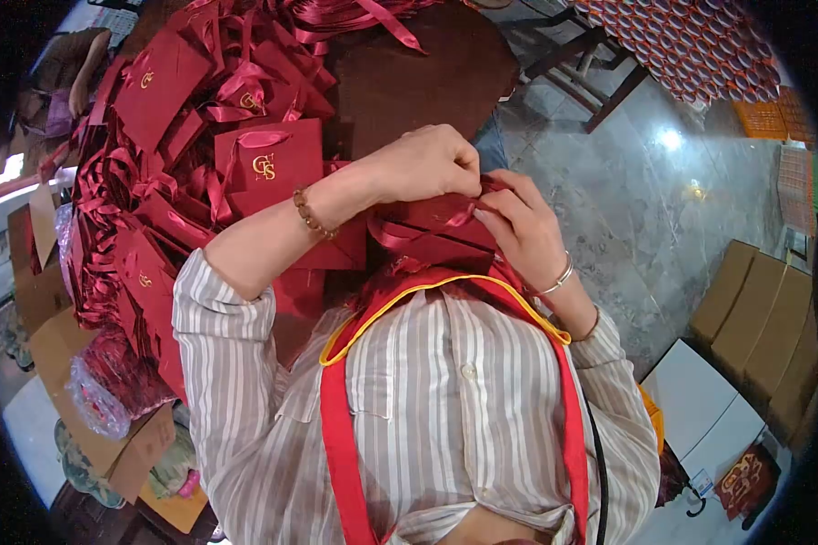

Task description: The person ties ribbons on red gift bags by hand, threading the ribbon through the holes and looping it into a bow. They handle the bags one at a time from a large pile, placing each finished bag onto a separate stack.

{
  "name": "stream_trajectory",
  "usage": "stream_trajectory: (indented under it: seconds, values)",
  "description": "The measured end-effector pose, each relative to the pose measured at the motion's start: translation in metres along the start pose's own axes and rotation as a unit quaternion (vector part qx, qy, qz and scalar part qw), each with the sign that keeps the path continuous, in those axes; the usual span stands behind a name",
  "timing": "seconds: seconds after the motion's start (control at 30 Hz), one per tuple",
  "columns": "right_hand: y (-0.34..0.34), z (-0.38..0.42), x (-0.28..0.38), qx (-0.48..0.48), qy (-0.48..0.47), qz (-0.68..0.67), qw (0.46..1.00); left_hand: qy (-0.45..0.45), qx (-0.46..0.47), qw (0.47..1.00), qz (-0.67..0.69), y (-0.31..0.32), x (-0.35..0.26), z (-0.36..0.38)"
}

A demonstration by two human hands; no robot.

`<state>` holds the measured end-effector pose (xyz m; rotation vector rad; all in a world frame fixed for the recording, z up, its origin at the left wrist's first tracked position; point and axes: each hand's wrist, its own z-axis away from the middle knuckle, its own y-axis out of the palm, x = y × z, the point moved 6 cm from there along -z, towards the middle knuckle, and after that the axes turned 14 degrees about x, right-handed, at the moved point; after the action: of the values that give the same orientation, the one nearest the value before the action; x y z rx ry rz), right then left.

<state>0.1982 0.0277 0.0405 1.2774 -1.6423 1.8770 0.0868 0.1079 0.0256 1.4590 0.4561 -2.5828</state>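
A dark red paper gift bag (pixel 436 238) lies in front of my chest, with a glossy ribbon (pixel 391 234) across it. My left hand (pixel 427 165), a beaded bracelet at the wrist, is closed in a pinch at the bag's upper right edge. Its fingertips are partly hidden, and what they grip is hard to make out. Close beside it, my right hand (pixel 521 221) has thumb and fingers pinched on the ribbon at the bag's right side. More red bags with gold letters, such as one gift bag (pixel 300 154), are piled to the left.
Loose red ribbons (pixel 364 18) lie on the dark round table (pixel 409 77). Cardboard boxes (pixel 754 318) and a white box (pixel 704 400) stand on the floor at right. A wooden stool (pixel 591 77) is at the back. An open carton (pixel 73 363) sits at lower left.
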Motion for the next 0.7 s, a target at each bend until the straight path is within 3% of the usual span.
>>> stream_trajectory:
  seconds: [0.1,0.2,0.33,0.5,0.57,0.6,0.7]
  values:
    - [-0.003,-0.002,0.0,0.009,0.006,-0.009,1.0,0.046,-0.045,0.997,0.053,-0.004,0.002,-0.002]
    - [-0.002,-0.006,0.009,0.087,-0.044,-0.056,0.994,0.025,-0.08,0.976,0.201,-0.025,0.009,-0.005]
    - [-0.001,-0.004,-0.007,0.059,-0.006,-0.069,0.996,0.105,-0.146,0.96,0.214,-0.043,0.004,-0.005]
    - [-0.002,-0.001,-0.014,0.069,-0.001,-0.079,0.994,0.104,-0.154,0.982,0.04,-0.053,0.014,0.004]
    - [-0.004,0.0,-0.012,0.075,0.003,-0.089,0.993,0.076,-0.145,0.98,0.116,-0.054,0.03,0.006]
    - [-0.003,-0.001,-0.012,0.081,0.009,-0.1,0.992,-0.001,-0.108,0.986,0.125,-0.05,0.041,0.007]
    - [-0.002,-0.002,-0.011,0.071,0.003,-0.087,0.994,-0.023,-0.048,0.992,0.112,-0.035,0.043,0.012]
